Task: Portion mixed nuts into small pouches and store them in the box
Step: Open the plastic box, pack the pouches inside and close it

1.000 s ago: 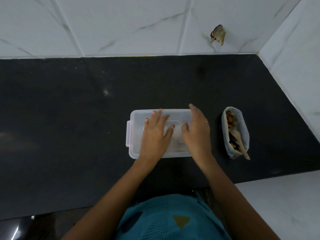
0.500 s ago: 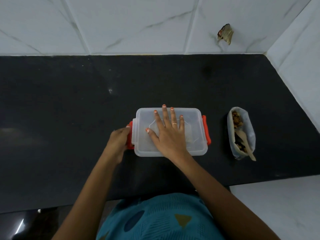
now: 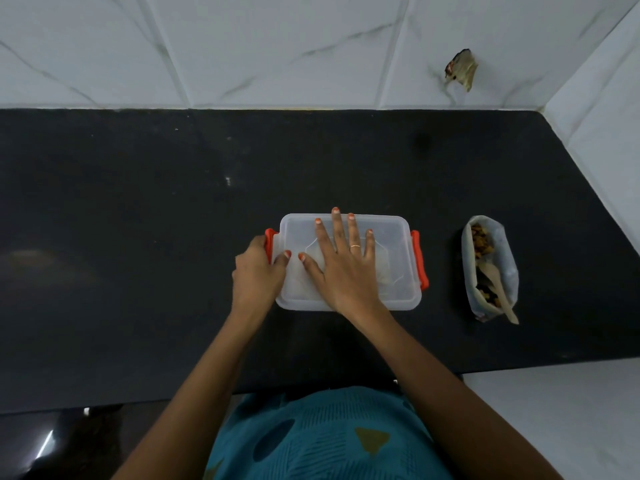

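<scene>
1. Head view, counts: one clear plastic box (image 3: pixel 391 258) sits on the black counter (image 3: pixel 138 237), with its lid (image 3: pixel 388 237) on.
2. The box has two orange latches, the left latch (image 3: pixel 269 237) and the right latch (image 3: pixel 419 259), one at each end.
3. Two hands are in view. The left hand (image 3: pixel 258 275) curls its fingers round the left latch, with the thumb lying on the near-left corner of the lid.
4. The right hand (image 3: pixel 341 268) lies flat on the middle of the lid, fingers straight and spread. It wears one ring (image 3: pixel 355 247).
5. One pouch of mixed nuts (image 3: pixel 490 268) lies open to the right of the box, apart from it. One wooden spoon (image 3: pixel 498 289) rests in it, handle poking out of the near end.
6. Whatever is inside the box is only a blur through the lid, so I cannot count it.
7. Beyond the box rises the white tiled wall (image 3: pixel 242 46), with one brown scrap (image 3: pixel 462 69) stuck on it, far right.
8. Against a second ago: both hands then lay side by side on the lid and no orange showed at either end.
9. Against half a second ago: the right hand stays flat on the lid, and the left thumb has come up onto its corner.
</scene>
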Demonstrator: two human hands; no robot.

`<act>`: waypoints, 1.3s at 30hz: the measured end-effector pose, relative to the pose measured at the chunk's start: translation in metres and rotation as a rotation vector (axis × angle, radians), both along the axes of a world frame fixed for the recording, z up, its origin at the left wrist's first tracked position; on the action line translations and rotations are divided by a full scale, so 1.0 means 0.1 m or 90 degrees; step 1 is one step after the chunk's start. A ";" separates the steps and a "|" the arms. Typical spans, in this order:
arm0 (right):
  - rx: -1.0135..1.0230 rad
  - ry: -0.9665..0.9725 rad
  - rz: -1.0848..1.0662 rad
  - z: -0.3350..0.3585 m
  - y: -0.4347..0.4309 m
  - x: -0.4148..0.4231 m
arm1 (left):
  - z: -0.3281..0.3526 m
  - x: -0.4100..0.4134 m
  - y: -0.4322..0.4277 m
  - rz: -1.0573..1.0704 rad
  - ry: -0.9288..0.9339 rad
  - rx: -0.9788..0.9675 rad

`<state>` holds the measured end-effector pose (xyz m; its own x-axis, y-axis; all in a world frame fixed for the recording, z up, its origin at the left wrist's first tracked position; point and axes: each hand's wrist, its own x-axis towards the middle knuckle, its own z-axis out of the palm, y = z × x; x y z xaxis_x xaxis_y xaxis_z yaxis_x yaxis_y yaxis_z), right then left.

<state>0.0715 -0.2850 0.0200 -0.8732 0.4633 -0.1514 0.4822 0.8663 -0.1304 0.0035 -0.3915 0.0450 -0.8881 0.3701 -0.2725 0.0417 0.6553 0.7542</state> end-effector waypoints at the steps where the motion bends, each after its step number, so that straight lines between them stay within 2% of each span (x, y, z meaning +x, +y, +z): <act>1: 0.003 -0.001 0.001 0.00 0.00 0.00 | -0.01 0.02 0.01 -0.003 0.032 -0.010; 4: 0.003 -0.009 -0.002 0.01 0.00 0.00 | -0.04 0.09 0.07 -0.037 0.126 -0.064; 8: -0.004 -0.019 -0.003 0.03 -0.01 -0.02 | -0.06 0.11 0.11 -0.060 0.159 -0.156; 10: -0.056 0.001 0.005 0.08 0.04 -0.02 | -0.06 0.13 0.10 -0.067 0.162 -0.159; 11: -0.128 0.052 -0.007 0.12 0.08 0.00 | -0.07 0.14 0.08 -0.071 0.146 -0.135; 13: -0.317 0.242 -0.101 0.21 0.19 0.12 | -0.08 0.15 0.03 -0.081 0.060 -0.064; 14: -0.354 0.329 -0.153 0.22 0.27 0.21 | -0.09 0.15 0.00 -0.085 0.004 -0.025; 16: -0.264 0.396 -0.210 0.20 0.43 0.42 | -0.10 0.15 -0.05 -0.074 -0.082 0.040; 17: -0.233 0.395 -0.237 0.17 0.49 0.51 | -0.11 0.16 -0.07 -0.059 -0.107 0.064; 19: -0.278 0.368 -0.312 0.13 0.58 0.63 | -0.11 0.16 -0.10 -0.027 -0.145 0.103; 23: -0.543 0.340 -0.461 0.07 0.62 0.69 | -0.09 0.18 -0.09 -0.007 -0.187 0.142; 25: -0.604 0.361 -0.493 0.05 0.61 0.68 | -0.11 0.19 -0.08 -0.002 -0.175 0.144; 32: -0.652 0.434 -0.469 0.13 0.69 0.54 | -0.08 0.05 0.01 0.005 -0.125 0.141; 39: -0.649 0.465 -0.435 0.34 1.10 -0.03 | 0.10 -0.52 0.42 0.013 -0.084 0.144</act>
<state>0.0680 -0.1753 0.0544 -0.5526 0.7817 -0.2892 0.3140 -0.1262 -0.9410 -0.0485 -0.3493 0.0548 -0.8582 0.4175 -0.2986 -0.0779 0.4692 0.8797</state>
